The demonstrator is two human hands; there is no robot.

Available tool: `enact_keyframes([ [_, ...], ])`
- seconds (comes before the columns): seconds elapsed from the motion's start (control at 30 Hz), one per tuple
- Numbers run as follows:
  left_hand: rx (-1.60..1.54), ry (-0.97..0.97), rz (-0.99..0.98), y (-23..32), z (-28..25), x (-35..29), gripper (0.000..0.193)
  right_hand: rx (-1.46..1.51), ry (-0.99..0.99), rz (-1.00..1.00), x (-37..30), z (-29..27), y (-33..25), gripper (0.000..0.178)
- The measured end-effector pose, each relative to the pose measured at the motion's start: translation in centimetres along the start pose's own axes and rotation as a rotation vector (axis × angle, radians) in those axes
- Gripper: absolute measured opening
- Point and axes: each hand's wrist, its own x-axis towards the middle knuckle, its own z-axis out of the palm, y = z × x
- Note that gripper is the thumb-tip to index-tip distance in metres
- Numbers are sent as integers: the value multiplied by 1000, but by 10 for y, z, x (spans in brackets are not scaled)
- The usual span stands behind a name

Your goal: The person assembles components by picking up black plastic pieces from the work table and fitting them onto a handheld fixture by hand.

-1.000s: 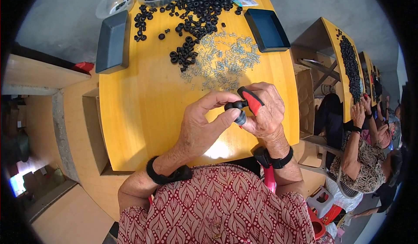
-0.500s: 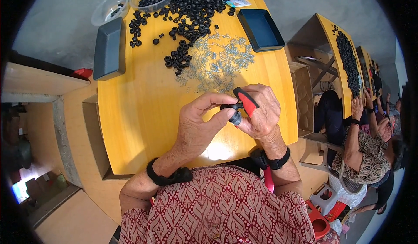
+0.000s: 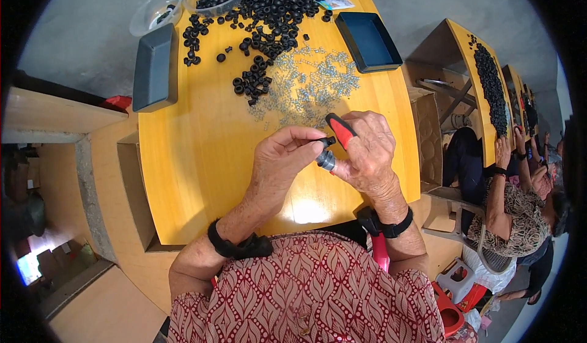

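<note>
Over the near middle of the table my left hand is closed, pinching a small black plastic part between thumb and fingertips. Close beside it is my right hand, thumb and index finger apart with nothing visible between them; its other fingers are curled. A red and black cover appears to sit on the right index finger, and a grey sleeve on the thumb tip. Beyond both hands lie many small clear or silvery pieces, too small to name. A cluster of black parts borders them.
A large heap of black parts covers the far table. Clear tubs stand far left. Dark trays flank the table, left and right. Another person works at a table on the right.
The red and black index finger has lifted off the black part, up and left. My left hand still pinches the part, which now shows more clearly.
</note>
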Motion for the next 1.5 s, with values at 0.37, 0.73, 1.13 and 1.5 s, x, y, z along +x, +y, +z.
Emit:
enact_keyframes([
  [0.37, -6, 47, -34, -6, -2, 6, 17, -5, -163, 9, 2, 0, 3, 34],
  [0.73, -4, 58, -88, -4, -7, 12, 18, 16, -210, 62, 7, 1, 0, 37],
  [1.13, -83, 66, -220, -16, -15, 18, 16, 7, -259, 168, 4, 5, -4, 34],
  [1.5, -21, 50, -147, -11, -12, 14, 18, 13, -255, 177, -2, 8, -6, 35],
])
